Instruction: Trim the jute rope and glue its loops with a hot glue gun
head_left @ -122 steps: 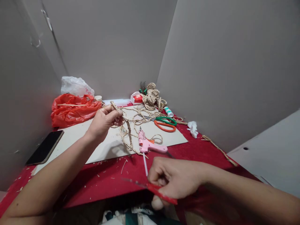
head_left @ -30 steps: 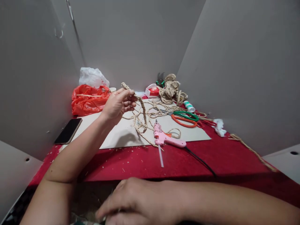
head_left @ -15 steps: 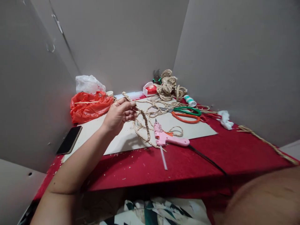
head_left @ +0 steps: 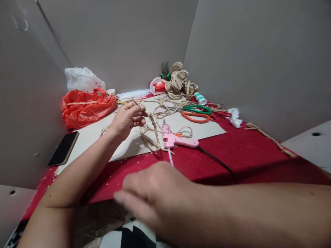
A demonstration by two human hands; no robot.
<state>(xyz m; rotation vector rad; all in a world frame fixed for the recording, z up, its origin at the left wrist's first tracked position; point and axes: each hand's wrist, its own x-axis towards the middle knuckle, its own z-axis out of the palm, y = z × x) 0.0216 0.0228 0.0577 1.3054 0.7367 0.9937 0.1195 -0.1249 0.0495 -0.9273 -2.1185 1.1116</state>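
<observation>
The red-covered table (head_left: 245, 148) is before me, and on it lies the pale board (head_left: 204, 131). My right hand (head_left: 155, 193) is blurred near the front edge; I cannot tell if it grips something. My left hand (head_left: 125, 119) pinches the braided cord (head_left: 156, 132), which hangs above the board, so I judge the step is holding and handling this braid. The next move, I think, calls for a steady pinch, keeping the braid away from the pink glue gun (head_left: 181, 141), especially its small nozzle (head_left: 164, 122).
</observation>
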